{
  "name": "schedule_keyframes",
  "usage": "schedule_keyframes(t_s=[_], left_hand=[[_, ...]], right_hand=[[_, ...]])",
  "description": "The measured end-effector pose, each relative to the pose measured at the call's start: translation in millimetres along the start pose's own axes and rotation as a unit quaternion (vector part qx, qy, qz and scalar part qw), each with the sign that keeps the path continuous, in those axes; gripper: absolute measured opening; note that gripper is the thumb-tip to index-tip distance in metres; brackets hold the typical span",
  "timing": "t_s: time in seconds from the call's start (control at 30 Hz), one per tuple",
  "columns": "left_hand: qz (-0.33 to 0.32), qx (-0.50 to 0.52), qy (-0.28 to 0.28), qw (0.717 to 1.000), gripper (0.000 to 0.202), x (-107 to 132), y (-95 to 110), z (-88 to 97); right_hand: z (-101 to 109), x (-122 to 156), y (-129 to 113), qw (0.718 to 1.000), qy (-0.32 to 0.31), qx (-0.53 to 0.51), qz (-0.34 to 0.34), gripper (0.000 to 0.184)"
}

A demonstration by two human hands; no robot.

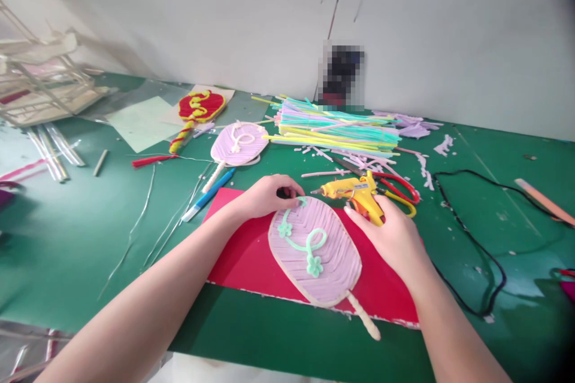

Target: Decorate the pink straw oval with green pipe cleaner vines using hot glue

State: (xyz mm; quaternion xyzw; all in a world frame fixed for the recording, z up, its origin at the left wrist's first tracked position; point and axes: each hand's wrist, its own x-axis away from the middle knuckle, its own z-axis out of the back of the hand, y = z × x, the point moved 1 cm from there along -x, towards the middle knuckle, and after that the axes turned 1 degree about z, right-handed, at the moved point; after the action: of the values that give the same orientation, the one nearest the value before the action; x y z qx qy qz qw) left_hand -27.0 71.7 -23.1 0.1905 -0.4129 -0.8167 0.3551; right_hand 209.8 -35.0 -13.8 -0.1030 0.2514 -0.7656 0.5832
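A lilac hand fan (335,233) with a cream rim and handle lies tilted on a red board (242,245). Mint-green pipe cleaner (294,245) curls across its face, with small green flowers (315,266) along it. At the fan's top edge, my left hand (274,194) is closed, thumb and fingers pinching a small mint-green pipe cleaner piece (302,200). My right hand (393,230) grips a yellow hot glue gun (354,188) beside the fan's upper right edge. Its nozzle points left toward my left fingers. Some fingers of the right hand are hidden behind the gun.
Behind lie a pile of coloured pipe cleaners (336,125), red-and-yellow-handled scissors (399,182), a second lilac fan (240,145) and a red-yellow fan (200,106). A blue pen (209,194) is left of the board. A black cord (476,239) loops on the right.
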Motion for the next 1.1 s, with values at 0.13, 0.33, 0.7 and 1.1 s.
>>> schedule_keyframes(t_s=[0.13,0.33,0.7,1.1], left_hand=[[-0.002,-0.003,0.000,1.000,0.021,-0.3,-0.6,-0.4],[0.001,0.009,-0.006,1.000,0.022,-1.2,-2.8,0.0],[0.001,0.019,-0.015,1.000,0.023,0.0,-1.7,1.1],[0.003,0.018,-0.017,1.000,0.023,0.0,-1.7,0.9]], right_hand=[[-1.2,-0.6,4.0,0.999,-0.011,-0.021,0.033,0.048],[-5.1,0.3,8.8,0.994,0.040,-0.030,0.096,0.051],[-2.6,0.9,6.6,0.991,0.029,-0.032,0.123,0.045],[-0.7,2.7,2.7,0.985,0.059,-0.007,0.163,0.042]])
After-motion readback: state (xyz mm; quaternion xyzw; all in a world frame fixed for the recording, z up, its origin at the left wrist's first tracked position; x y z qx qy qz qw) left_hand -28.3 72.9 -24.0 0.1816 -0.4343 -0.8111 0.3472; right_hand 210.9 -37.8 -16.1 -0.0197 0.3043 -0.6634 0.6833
